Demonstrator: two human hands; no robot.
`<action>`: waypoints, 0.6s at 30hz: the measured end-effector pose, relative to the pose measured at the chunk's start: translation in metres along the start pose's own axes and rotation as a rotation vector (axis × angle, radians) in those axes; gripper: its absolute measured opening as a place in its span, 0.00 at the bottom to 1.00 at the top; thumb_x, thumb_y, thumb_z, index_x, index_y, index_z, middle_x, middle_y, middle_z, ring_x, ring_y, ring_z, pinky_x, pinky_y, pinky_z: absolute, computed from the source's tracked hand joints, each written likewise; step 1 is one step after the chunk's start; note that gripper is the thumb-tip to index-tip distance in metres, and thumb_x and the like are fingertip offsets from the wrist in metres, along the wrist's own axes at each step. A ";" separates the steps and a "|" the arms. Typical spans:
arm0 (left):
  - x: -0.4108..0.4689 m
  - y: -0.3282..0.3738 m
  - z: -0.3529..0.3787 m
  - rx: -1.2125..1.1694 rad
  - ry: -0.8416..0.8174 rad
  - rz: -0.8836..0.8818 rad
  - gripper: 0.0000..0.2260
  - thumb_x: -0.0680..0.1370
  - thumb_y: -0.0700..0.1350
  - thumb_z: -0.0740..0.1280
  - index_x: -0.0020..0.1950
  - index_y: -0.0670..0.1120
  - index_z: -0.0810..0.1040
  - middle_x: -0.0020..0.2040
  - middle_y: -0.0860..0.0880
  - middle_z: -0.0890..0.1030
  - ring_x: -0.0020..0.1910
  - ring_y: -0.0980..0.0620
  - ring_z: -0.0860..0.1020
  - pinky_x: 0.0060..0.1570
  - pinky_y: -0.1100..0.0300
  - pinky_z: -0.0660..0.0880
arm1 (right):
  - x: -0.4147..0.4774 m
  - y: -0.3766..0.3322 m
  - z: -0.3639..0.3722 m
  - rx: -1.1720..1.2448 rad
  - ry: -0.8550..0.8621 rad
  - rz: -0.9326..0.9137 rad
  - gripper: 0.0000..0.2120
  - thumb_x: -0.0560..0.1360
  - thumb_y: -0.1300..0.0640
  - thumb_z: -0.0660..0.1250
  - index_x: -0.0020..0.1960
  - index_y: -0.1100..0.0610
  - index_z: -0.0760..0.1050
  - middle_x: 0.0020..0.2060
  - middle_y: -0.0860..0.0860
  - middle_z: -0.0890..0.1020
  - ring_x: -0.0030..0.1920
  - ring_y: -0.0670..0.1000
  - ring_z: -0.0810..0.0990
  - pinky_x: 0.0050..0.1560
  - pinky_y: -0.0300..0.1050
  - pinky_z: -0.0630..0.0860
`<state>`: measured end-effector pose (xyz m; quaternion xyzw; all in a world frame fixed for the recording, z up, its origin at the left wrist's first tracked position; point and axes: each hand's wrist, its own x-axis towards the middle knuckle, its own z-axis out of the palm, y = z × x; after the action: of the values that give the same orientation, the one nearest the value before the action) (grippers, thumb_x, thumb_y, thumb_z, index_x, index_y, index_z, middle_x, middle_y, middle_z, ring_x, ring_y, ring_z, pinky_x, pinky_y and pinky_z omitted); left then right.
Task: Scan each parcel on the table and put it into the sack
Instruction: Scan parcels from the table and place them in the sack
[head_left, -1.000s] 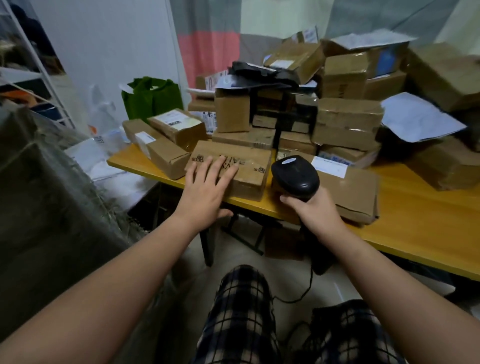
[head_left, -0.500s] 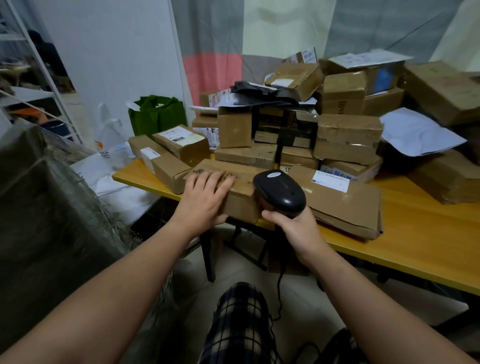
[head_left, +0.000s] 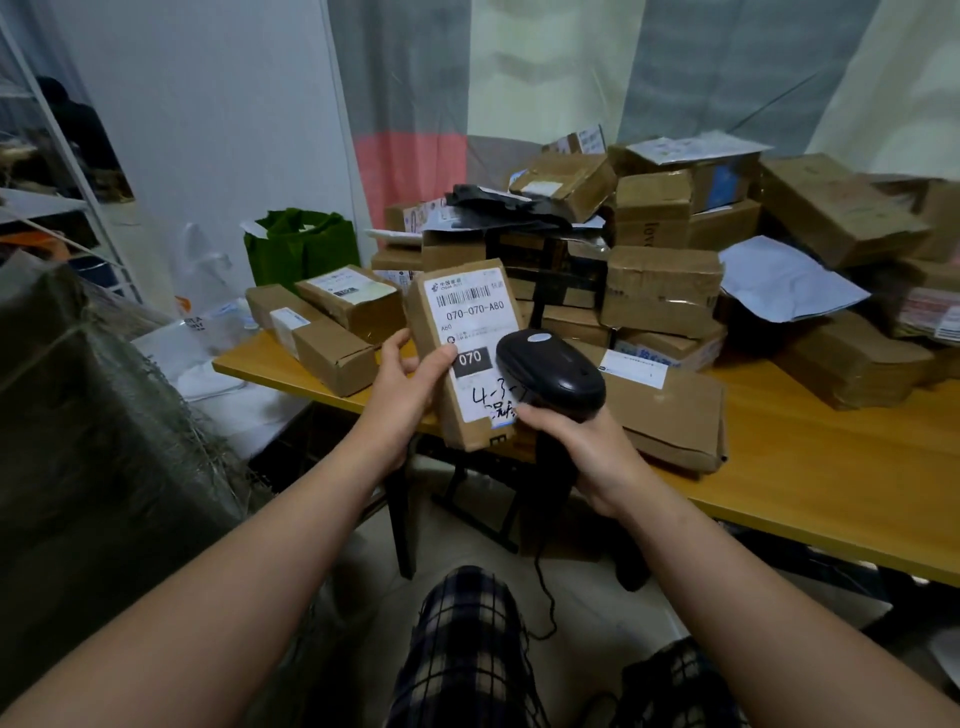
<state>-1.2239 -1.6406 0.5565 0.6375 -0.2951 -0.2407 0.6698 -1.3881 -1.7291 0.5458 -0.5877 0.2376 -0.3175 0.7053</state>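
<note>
Held parcel (head_left: 470, 312): long axis near upright, barcode label facing the wearer, in front of the table (head_left: 779, 467) edge. L hand (head_left: 402, 389) grips parcel's left edge, thumb on label. Scanner (head_left: 550, 371) at parcel's lower right, R hand (head_left: 587, 452) wrapped round its grip; barcode is above scanner head. Sack (head_left: 78, 415) left of parcel, so L hand is nearer for the drop.

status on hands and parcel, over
Left hand grips labelled parcel, label facing camera. Right hand holds scanner over label's lower part. Sack at left, nothing seen between.
</note>
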 end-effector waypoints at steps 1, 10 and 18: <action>-0.002 -0.001 0.001 -0.024 -0.019 -0.012 0.31 0.78 0.48 0.67 0.76 0.49 0.55 0.56 0.50 0.77 0.54 0.53 0.79 0.52 0.57 0.77 | -0.002 0.001 0.001 0.022 -0.001 0.018 0.20 0.71 0.67 0.72 0.63 0.58 0.76 0.53 0.55 0.84 0.55 0.55 0.82 0.58 0.53 0.79; -0.005 -0.015 -0.009 0.162 -0.149 -0.010 0.55 0.61 0.55 0.79 0.78 0.55 0.47 0.64 0.51 0.74 0.57 0.53 0.79 0.61 0.49 0.75 | -0.010 -0.008 0.005 -0.146 0.058 -0.176 0.15 0.71 0.63 0.74 0.55 0.50 0.79 0.49 0.47 0.85 0.51 0.41 0.82 0.57 0.39 0.77; 0.002 -0.025 -0.019 0.329 0.044 -0.009 0.42 0.66 0.46 0.79 0.73 0.43 0.60 0.66 0.49 0.72 0.62 0.49 0.75 0.64 0.49 0.73 | -0.021 -0.029 0.014 -0.333 0.105 -0.243 0.06 0.74 0.58 0.71 0.40 0.54 0.77 0.24 0.54 0.76 0.25 0.55 0.76 0.30 0.49 0.76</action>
<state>-1.2076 -1.6307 0.5314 0.7450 -0.3131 -0.1779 0.5615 -1.3977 -1.7073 0.5757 -0.7033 0.2504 -0.3866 0.5415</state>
